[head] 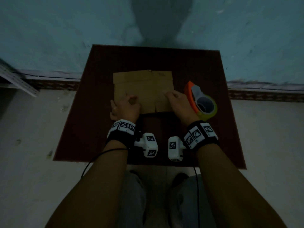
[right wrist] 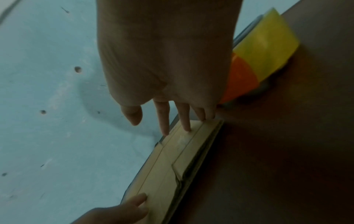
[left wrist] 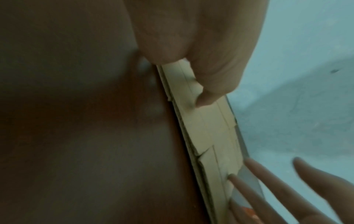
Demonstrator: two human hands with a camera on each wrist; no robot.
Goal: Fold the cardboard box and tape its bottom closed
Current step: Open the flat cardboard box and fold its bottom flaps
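A flattened brown cardboard box [head: 144,86] lies in the middle of a dark red-brown table [head: 92,129]. My left hand [head: 130,101] holds the box's near-left edge, with the thumb [left wrist: 208,94] bent on top of the cardboard [left wrist: 208,130] and the other fingers at the left edge, mostly hidden. On the near-right part rests my right hand [head: 170,95], whose straight fingertips [right wrist: 186,125] touch the cardboard [right wrist: 164,174]. Just right of that hand lies an orange tape dispenser [head: 202,102] with a yellowish roll [right wrist: 266,44].
The table stands against a pale blue wall [head: 65,30]. Pale floor [head: 32,145] lies on both sides. A white metal rack [head: 18,81] leans at the far left. My knees [head: 136,195] are below the table's near edge.
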